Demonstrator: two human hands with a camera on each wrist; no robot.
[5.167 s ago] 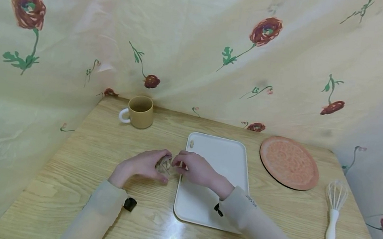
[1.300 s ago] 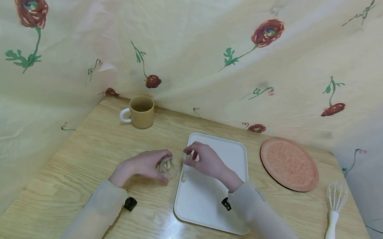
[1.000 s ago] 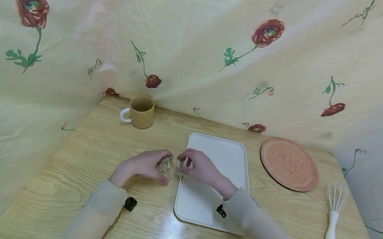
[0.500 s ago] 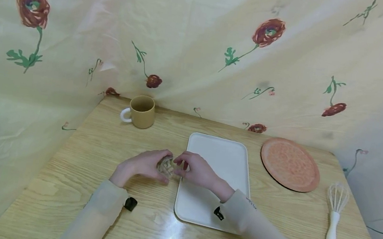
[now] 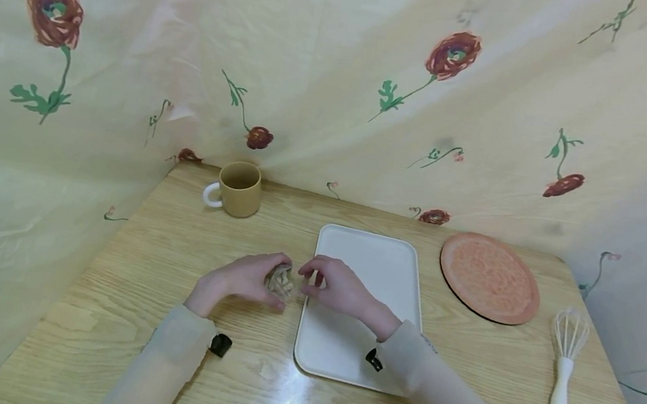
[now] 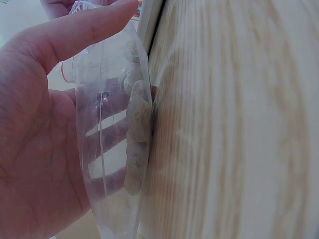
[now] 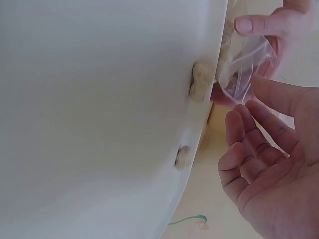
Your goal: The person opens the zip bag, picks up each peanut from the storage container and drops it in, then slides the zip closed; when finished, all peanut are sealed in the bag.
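My left hand [image 5: 247, 277] holds a clear plastic bag [image 6: 107, 129] on its side over the wooden table, thumb above and fingers behind. Several peanuts [image 6: 138, 117] lie inside along the table side. Just right of the bag's mouth is my right hand [image 5: 339, 287], above the left edge of a white tray [image 5: 354, 355]. In the right wrist view its fingers are loosely bent and nothing shows between them. Two peanuts, a nearer peanut [image 7: 201, 82] and a smaller-looking peanut [image 7: 183, 158], rest along the tray's edge; in the head view my right hand seems to cover them.
A tan mug [image 5: 240, 190] with a white handle stands at the back left. Right of the tray lies a round pinkish plate or mat [image 5: 489, 277]. A whisk [image 5: 565, 360] lies near the right table edge. A flowered curtain [image 5: 340, 80] hangs behind the table.
My right hand moved from over the tray to the bag's mouth with a small pale thing, likely a peanut, in its fingers, then drew back slightly, fingers apart. The left hand stayed still.
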